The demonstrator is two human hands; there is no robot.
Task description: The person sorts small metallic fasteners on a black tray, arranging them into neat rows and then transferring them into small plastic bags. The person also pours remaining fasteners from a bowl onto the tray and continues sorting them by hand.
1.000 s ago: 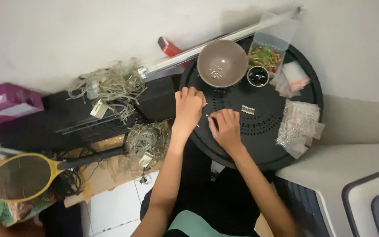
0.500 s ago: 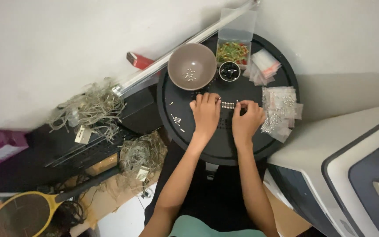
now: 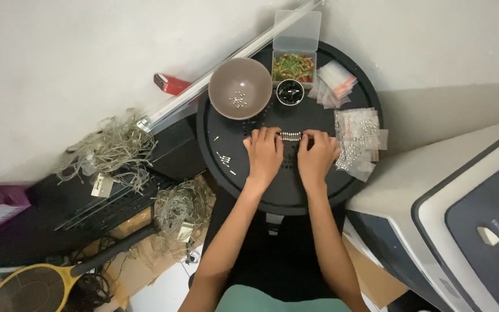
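Two bare hands rest palm-down on a round black bench (image 3: 244,190), the left hand (image 3: 265,155) and the right hand (image 3: 317,156) side by side with a short row of small silvery cylinders (image 3: 290,136) lying between their fingertips. The left fingers (image 3: 263,136) are curled narrow and touch the left end of the row, and the right fingers (image 3: 316,137) are curled the same way against its right end, so the row is pinched lengthwise between the two hands; whether any single piece is gripped cannot be told. Beyond the left fingers stands a brown bowl (image 3: 241,88) with a few of the same small silvery pieces in its bottom. Just beyond the row sits a small round black cup (image 3: 290,92) of dark bits, and further out an open clear plastic box (image 3: 293,66) holds red, green and yellow pieces, its lid tipped back. Near the right fingers, on the outer side, lies a heap of small clear bags (image 3: 357,138) with silvery pieces inside, and beyond them a smaller stack of empty clear bags (image 3: 334,81). To the outer side of the left fingers a few loose silvery pieces (image 3: 224,159) lie scattered on the bench. Well apart on the left lie tangled pale wires (image 3: 111,151) and a yellow racket-shaped swatter (image 3: 27,289).
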